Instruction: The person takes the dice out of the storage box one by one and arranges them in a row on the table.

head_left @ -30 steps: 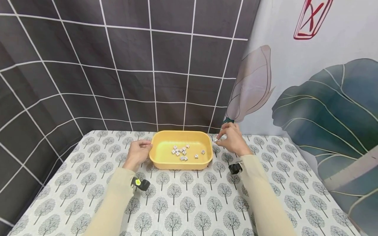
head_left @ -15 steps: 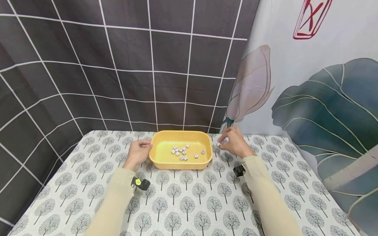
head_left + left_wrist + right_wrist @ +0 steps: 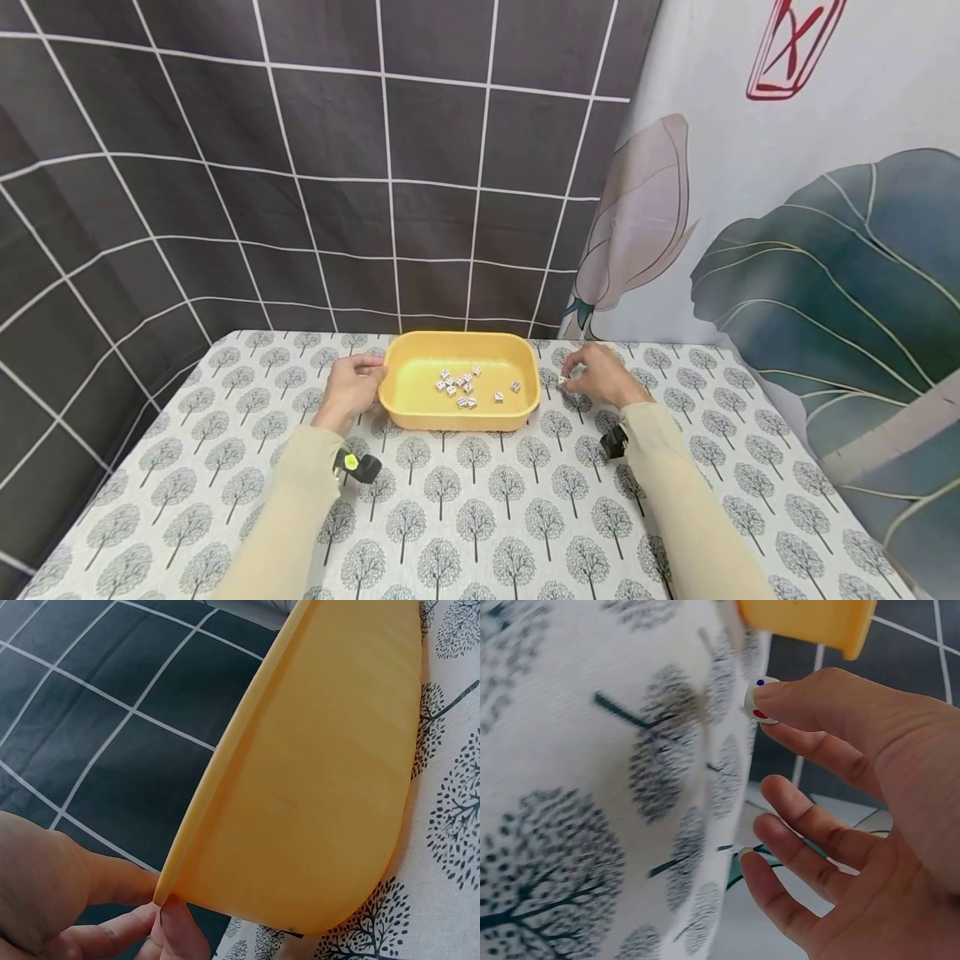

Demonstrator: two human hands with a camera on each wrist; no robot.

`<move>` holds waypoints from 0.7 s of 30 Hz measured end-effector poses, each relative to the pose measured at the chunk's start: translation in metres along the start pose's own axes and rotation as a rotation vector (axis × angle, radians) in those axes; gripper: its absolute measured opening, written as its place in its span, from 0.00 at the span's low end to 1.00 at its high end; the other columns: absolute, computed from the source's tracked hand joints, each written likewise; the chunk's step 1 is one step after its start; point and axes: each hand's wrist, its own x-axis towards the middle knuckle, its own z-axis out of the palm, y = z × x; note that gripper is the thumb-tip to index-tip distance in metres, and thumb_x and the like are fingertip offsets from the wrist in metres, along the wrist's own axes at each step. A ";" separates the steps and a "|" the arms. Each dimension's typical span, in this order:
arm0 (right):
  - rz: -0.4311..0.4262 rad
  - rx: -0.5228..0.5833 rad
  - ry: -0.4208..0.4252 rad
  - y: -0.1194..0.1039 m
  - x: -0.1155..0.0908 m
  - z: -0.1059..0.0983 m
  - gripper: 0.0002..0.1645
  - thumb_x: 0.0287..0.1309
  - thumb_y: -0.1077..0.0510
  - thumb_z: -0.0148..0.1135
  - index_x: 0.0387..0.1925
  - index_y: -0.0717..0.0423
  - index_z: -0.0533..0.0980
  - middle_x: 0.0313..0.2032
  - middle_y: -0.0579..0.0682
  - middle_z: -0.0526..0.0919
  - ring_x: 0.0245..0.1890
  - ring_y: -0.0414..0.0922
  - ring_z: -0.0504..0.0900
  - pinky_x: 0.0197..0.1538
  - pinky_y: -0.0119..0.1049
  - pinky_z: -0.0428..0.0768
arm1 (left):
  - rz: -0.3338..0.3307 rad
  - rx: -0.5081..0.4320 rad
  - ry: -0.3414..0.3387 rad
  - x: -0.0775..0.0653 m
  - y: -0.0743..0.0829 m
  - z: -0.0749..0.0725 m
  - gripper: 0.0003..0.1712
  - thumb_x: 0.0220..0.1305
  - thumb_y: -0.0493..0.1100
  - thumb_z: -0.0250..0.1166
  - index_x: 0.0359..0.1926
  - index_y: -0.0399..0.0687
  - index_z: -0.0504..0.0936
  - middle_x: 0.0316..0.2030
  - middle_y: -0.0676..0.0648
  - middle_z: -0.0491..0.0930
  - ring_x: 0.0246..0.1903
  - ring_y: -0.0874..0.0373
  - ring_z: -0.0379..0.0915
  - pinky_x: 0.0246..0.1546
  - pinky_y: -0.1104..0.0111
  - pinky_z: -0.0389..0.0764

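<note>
A yellow plastic tub (image 3: 457,422) stands on the table with several white dice (image 3: 467,388) scattered over its floor. At the tub's left end, my left hand (image 3: 349,390) pinches the rim between thumb and fingers, as the left wrist view confirms at the rim (image 3: 187,825). To the right of the tub, apart from it, my right hand (image 3: 604,375) holds one white die (image 3: 759,699) between thumb and index finger, low over the cloth. Red and blue pips show on that die. The other fingers of this hand are spread and loosely bent.
A white cloth with a tree print (image 3: 472,533) covers the table. Behind it hangs a dark curtain with a white grid (image 3: 435,217). On the right is a pale curtain with painted leaves and a flower (image 3: 825,250). Each wrist carries a small black camera (image 3: 363,469).
My right hand has moved down and slightly right, away from the tub's right rim, with the die between its fingertips. The left hand and the tub have stayed in place.
</note>
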 end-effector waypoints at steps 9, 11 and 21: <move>-0.028 0.012 -0.021 0.012 0.000 0.009 0.08 0.51 0.61 0.75 0.36 0.54 0.86 0.46 0.57 0.84 0.39 0.48 0.76 0.44 0.44 0.80 | 0.001 -0.001 -0.002 0.000 0.000 0.000 0.19 0.74 0.39 0.58 0.62 0.37 0.76 0.55 0.37 0.76 0.49 0.49 0.77 0.40 0.75 0.81; -0.034 0.013 -0.025 0.013 0.000 0.010 0.08 0.51 0.61 0.74 0.36 0.54 0.86 0.45 0.57 0.85 0.35 0.46 0.75 0.41 0.40 0.77 | 0.009 -0.005 -0.002 0.000 0.000 0.000 0.19 0.74 0.38 0.58 0.62 0.36 0.75 0.55 0.37 0.77 0.49 0.49 0.77 0.40 0.75 0.82; -0.040 0.016 -0.016 0.017 0.001 0.016 0.08 0.52 0.61 0.74 0.36 0.52 0.85 0.47 0.56 0.86 0.46 0.52 0.78 0.60 0.61 0.75 | 0.005 0.001 0.005 0.000 0.000 0.001 0.19 0.74 0.38 0.58 0.61 0.37 0.76 0.54 0.38 0.77 0.48 0.50 0.77 0.39 0.75 0.80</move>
